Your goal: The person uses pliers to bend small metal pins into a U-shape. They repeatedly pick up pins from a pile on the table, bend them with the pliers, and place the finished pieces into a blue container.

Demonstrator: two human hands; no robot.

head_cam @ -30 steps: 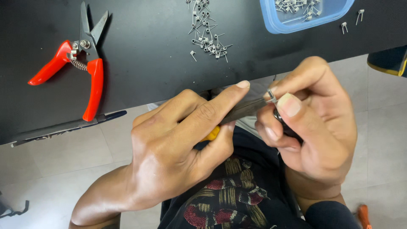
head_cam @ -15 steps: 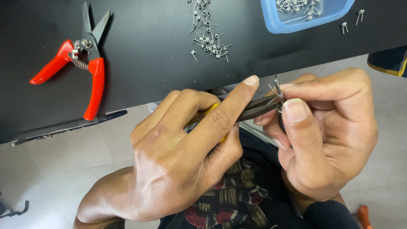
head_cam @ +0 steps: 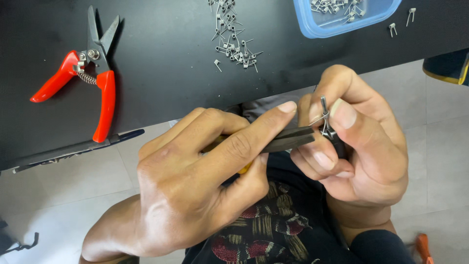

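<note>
While the left hand [head_cam: 195, 195] grips pliers [head_cam: 288, 139], right hand [head_cam: 361, 146] fingers [head_cam: 344, 115] pinch a wire coil [head_cam: 325, 120].

Bench [head_cam: 171, 73]: black.
On it: red-handled cutters [head_cam: 83, 78], heap of small wire springs [head_cam: 233, 39], blue tray [head_cam: 342, 19].

The left hand [head_cam: 195, 190] hides the pliers' [head_cam: 288, 139] handles; the blue tray [head_cam: 312, 29] is cut off at the top edge.

We note our left hand [head_cam: 195, 190] clenched, forefinger extended; our right hand [head_cam: 361, 146] curled opposite, thumb and forefinger pinched together.
</note>
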